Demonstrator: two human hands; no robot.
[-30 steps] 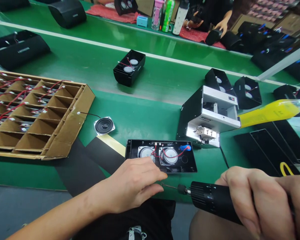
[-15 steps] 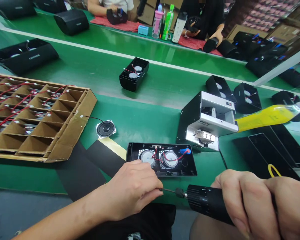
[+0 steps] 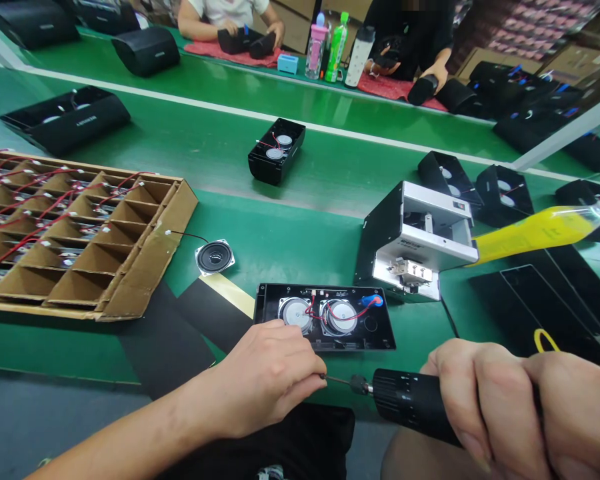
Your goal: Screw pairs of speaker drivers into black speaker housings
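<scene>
My right hand (image 3: 520, 400) is wrapped around a black electric screwdriver (image 3: 410, 400), its thin bit pointing left. At the bit's tip my left hand (image 3: 275, 380) pinches a small dark piece that looks like a screw, mostly hidden by the fingertips. Just beyond both hands lies an open black speaker housing (image 3: 375, 337), with two round speaker drivers (image 3: 341, 316) set inside, red wires and a blue part at its right end. My left hand overlaps the housing's near left edge.
A cardboard divider box (image 3: 150, 260) of wired drivers stands left, beside a loose speaker driver (image 3: 215, 257). A screw feeder (image 3: 415, 247) stands right, near a yellow bottle (image 3: 535, 233). Housings (image 3: 277, 152) lie on the green belt; co-workers' hands (image 3: 435, 73) are across it.
The housings on the belt have shifted right. At the far side, a co-worker's second hand and another black part have come into view. My hands and screwdriver stay nearly the same.
</scene>
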